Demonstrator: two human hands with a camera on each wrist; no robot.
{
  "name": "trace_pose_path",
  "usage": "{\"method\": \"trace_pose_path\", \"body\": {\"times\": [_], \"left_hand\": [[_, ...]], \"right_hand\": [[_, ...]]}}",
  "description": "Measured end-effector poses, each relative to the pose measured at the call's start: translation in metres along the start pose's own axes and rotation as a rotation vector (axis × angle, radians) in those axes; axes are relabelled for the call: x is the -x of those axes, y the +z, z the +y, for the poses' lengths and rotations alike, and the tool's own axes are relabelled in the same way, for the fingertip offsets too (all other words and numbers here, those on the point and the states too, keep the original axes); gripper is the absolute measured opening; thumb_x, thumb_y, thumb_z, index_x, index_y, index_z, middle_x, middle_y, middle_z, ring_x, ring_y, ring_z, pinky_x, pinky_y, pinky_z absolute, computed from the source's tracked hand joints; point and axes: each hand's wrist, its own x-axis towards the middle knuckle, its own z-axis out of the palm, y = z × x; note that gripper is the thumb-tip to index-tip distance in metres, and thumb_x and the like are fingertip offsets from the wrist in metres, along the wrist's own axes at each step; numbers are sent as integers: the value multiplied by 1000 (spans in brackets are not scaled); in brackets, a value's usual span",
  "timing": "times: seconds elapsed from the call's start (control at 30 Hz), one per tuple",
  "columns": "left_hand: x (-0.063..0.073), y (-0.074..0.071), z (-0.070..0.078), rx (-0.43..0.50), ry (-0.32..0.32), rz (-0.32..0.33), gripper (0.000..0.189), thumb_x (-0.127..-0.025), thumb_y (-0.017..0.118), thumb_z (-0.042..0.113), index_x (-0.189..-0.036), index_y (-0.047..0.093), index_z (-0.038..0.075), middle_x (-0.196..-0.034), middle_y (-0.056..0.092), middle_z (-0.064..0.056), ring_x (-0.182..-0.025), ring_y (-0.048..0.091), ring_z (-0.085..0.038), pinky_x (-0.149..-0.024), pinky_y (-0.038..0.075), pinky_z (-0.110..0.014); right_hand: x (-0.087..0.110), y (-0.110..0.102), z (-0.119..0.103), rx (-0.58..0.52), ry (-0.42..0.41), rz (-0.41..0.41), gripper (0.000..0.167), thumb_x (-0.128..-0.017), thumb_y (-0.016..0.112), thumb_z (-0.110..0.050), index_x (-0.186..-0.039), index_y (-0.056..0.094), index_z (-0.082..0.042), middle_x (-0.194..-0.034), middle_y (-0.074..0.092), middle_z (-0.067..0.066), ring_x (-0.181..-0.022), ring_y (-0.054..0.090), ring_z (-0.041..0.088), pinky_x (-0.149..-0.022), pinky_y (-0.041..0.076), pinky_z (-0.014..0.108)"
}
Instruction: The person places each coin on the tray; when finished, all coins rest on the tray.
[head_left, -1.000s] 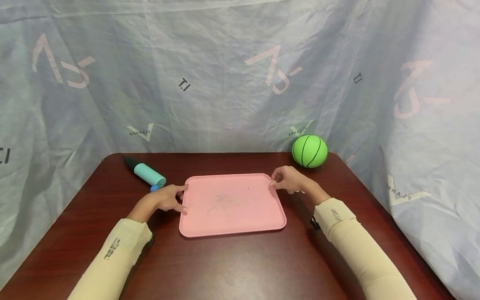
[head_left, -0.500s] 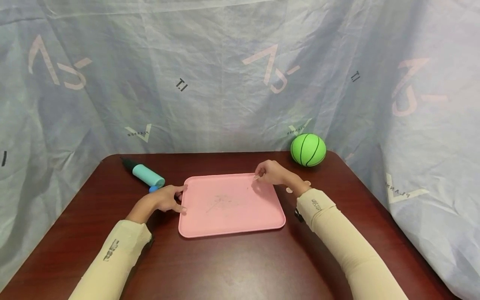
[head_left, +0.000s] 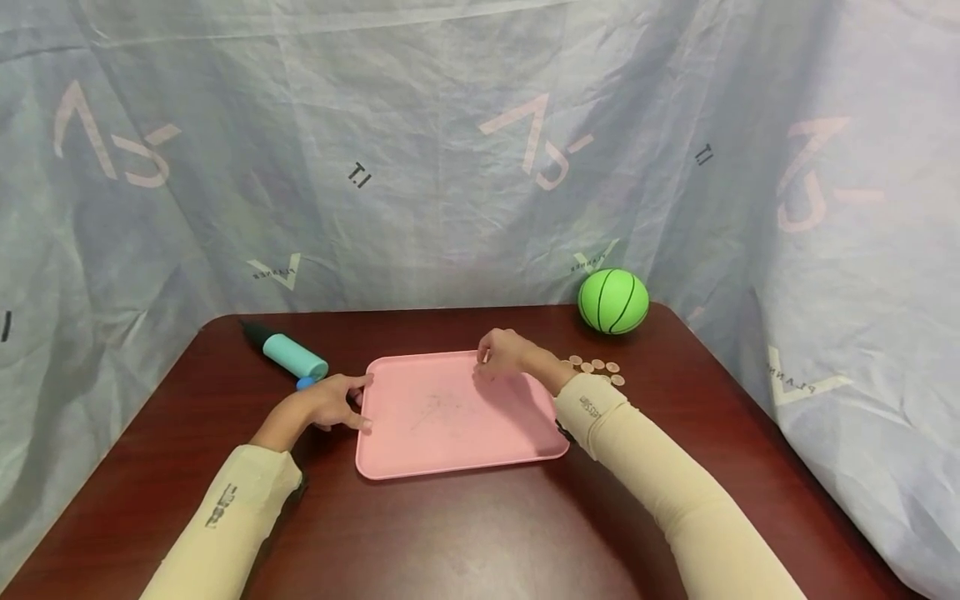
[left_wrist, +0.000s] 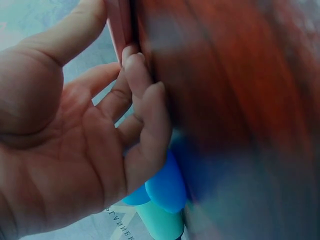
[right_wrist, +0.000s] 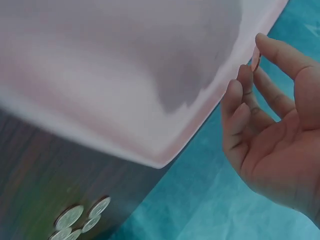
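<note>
A pink tray lies on the dark red table, faint grey marks on its bare middle. My left hand holds the tray's left edge; in the left wrist view the thumb is at the rim and the other fingers curl close to the table beside it. Over the tray's back right part is my right hand, whose thumb and fingertips pinch a coin, seen nearly edge-on in the right wrist view. Several more coins lie on the table to the right of the tray, partly behind the right forearm.
A turquoise cylinder with a black pointed end lies at the back left, with a blue rounded thing between it and my left hand. At the back right sits a green ball with black lines. A grey cloth hangs behind the table.
My right hand has moved left from the tray's right edge to over the tray, carrying the coin. More of the loose coins now show. The left hand has stayed at the tray's left edge.
</note>
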Motion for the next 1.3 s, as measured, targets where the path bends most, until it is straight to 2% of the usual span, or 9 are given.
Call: {"method": "trace_pose_path", "body": {"times": [0.17,0.3,0.47,0.97,1.3], "left_hand": [[3,0,3,9,-41,-9,95,-79,85,27,-154,31,3,-117,50,-14,-93,54,-26,-68,55,-43],[4,0,5,11,-35,-2,95,-80,85,26,-154,31,3,-116,50,-14,-91,54,-24,-67,55,-43],[3,2,4,9,-37,0,93,-80,84,25,-154,31,3,-115,50,-13,-90,55,-23,-67,55,-43],[1,2,2,20,-48,10,94,-81,84,25,-155,30,4,-117,52,-12,-86,57,-22,-66,56,-42],[-1,3,0,12,-56,5,93,-81,83,27,-155,30,5,-116,52,-11,-84,57,-21,-65,56,-40]], "right_hand": [[-10,9,-11,11,-2,-49,10,-83,80,-25,-87,74,-18,-76,67,-6,-71,60,9,-67,48,25],[-15,15,-18,12,-37,-65,6,-84,78,-21,-88,77,-17,-78,69,-7,-74,61,8,-70,48,24],[-20,20,-27,-1,-39,-88,6,-87,76,-19,-91,77,-15,-80,69,-6,-72,59,9,-68,47,25],[-34,32,-52,-47,-25,-32,8,-87,74,-16,-94,76,-13,-85,74,-2,-83,66,10,-78,49,26],[-42,41,-64,-39,-47,30,9,-87,74,-18,-91,75,-10,-76,72,-4,-75,61,9,-74,47,24]]}}
